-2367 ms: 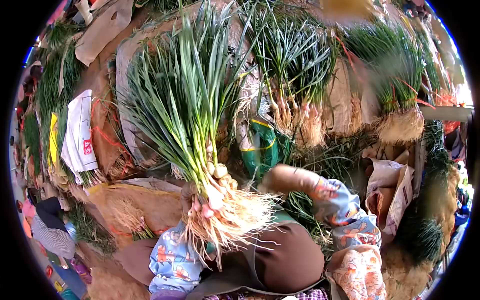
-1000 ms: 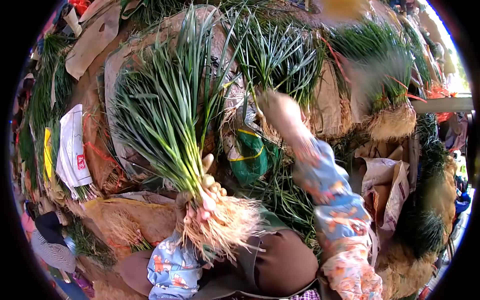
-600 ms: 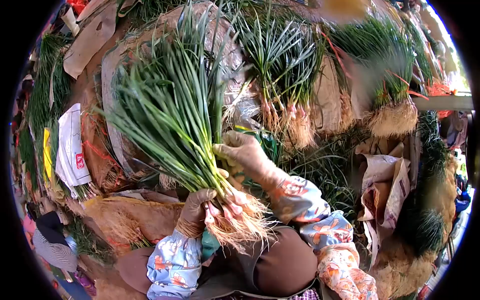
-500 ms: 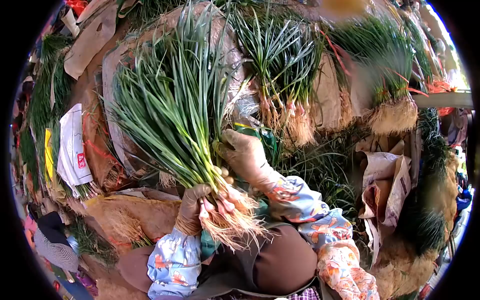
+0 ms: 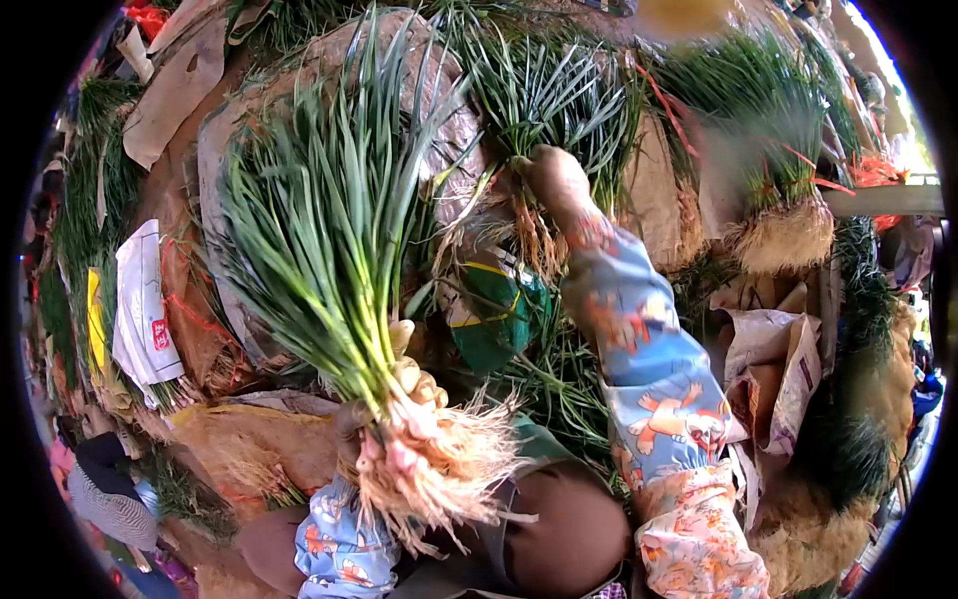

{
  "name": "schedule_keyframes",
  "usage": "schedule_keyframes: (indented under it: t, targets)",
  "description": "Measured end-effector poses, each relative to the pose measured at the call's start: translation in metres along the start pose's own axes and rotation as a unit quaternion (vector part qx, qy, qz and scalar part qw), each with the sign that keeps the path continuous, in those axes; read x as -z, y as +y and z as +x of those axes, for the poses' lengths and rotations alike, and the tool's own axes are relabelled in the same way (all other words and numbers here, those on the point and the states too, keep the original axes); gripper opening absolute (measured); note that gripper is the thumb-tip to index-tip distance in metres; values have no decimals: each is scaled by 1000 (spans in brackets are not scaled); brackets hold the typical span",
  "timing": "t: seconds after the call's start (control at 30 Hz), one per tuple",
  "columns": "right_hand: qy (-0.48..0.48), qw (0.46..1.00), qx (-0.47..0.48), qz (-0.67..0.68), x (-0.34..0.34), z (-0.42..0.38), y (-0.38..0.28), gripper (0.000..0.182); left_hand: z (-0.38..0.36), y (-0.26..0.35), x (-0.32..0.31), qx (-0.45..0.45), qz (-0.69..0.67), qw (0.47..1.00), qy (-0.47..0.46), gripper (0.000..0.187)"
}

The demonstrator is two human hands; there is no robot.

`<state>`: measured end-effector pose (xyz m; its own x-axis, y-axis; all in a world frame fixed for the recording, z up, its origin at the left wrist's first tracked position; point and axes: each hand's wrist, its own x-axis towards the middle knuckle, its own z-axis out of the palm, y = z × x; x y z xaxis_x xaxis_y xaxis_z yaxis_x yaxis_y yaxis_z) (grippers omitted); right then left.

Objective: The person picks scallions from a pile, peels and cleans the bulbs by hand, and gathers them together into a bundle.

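Note:
My left hand [image 5: 418, 384] is closed around the stalks of a large bunch of spring onions [image 5: 369, 299]. Its long green leaves fan upward, while pinkish bulbs and pale stringy roots hang over my lap. The bunch covers part of that hand. Farther out, my right hand [image 5: 560, 180] has its fingers bent around the stalks of a smaller clump of spring onions [image 5: 534, 110], which lies in a row with others. The fingertips are partly hidden. That clump's roots dangle below the hand. Both arms wear patterned sleeves.
Tied bundles of spring onions [image 5: 783, 200] with matted roots lie at the right. A crumpled paper sack [image 5: 763, 369] stands below them. Loose leaves and a green plastic bag [image 5: 489, 314] lie between my arms. A white sack [image 5: 145, 309] is at the left.
My right hand has left the held bunch and moved up and away to the smaller clump. The held bunch has shifted slightly down and left, still in my left hand.

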<state>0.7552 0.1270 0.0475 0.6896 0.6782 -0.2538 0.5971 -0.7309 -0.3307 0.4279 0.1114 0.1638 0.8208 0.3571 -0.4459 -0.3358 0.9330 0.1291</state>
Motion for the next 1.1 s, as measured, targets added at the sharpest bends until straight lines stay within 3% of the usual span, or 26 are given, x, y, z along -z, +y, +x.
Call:
schedule_keyframes:
  t: [0.07,0.13,0.17,0.2,0.27,0.3,0.33,0.4,0.43,0.47,0.5,0.53,0.57,0.6,0.63,0.7,0.73,0.77,0.8,0.87,0.9,0.97,1.0,1.03,1.1]
  targets:
    - [45,991,37,120,7,-5,-12,29,-3,8,1,31,-48,995,-85,76]
    - [-72,902,-65,421,36,-35,-24,21,8,-5,23,-74,-69,983,-151,66]
    - [-88,826,-34,555,47,-60,-24,17,-1,-1,36,-80,40,996,-31,61]
    - [-80,769,-24,633,49,-82,-28,17,5,-5,26,-80,41,994,-58,56]
    - [-132,725,-86,670,22,-104,-17,19,4,-14,25,-58,84,995,16,55]
    - [-138,719,-70,678,5,-116,-15,19,8,-19,22,-56,113,992,14,54]
    - [-156,767,-79,618,5,-131,-22,20,8,-20,25,-28,123,991,50,52]
    - [-167,768,-72,615,14,-159,-57,18,0,-7,40,82,216,973,21,53]
    - [-199,758,-85,615,22,-173,-74,16,1,-15,44,35,240,969,52,51]
    - [-241,786,-109,558,24,-180,-82,16,0,-15,44,55,211,975,53,48]
    - [-83,884,53,456,12,-182,-84,14,0,-13,54,82,206,974,52,49]
    - [83,919,211,324,-3,-181,-82,13,1,-12,64,111,201,972,51,49]
    - [101,935,196,277,-6,-178,-81,7,0,-16,33,22,213,975,60,51]
    - [132,942,190,242,-20,-175,-72,5,2,-25,31,24,212,975,59,51]
    - [144,956,99,237,-52,-160,-47,10,5,-33,33,-72,124,989,-22,50]
    - [5,867,-114,486,-47,-146,-6,8,8,-22,58,-116,34,975,-184,52]
    - [12,967,-11,254,-35,-152,6,7,5,-11,34,-110,44,973,-199,54]
    - [-161,947,271,-64,-35,-160,22,12,-7,-15,6,-211,125,961,-125,56]
    - [-293,862,405,-77,-47,-173,24,16,-9,-8,24,-105,60,985,-120,59]
    - [-294,872,378,-101,-55,-155,40,16,-13,5,61,106,-100,988,-55,67]
    - [-300,878,356,-115,-47,-142,32,18,-16,3,59,96,-89,990,-41,67]
    - [22,962,256,-89,-28,-107,21,30,-14,-5,46,30,-46,997,-47,66]
    - [-18,998,51,19,11,-79,-12,27,-11,-7,40,2,-33,998,-58,66]
    - [10,997,-5,83,9,-52,-15,35,-8,-8,36,-20,-28,997,-76,66]
    - [-26,999,-19,-27,5,-17,-22,37,-4,-7,31,-53,-23,993,-100,66]
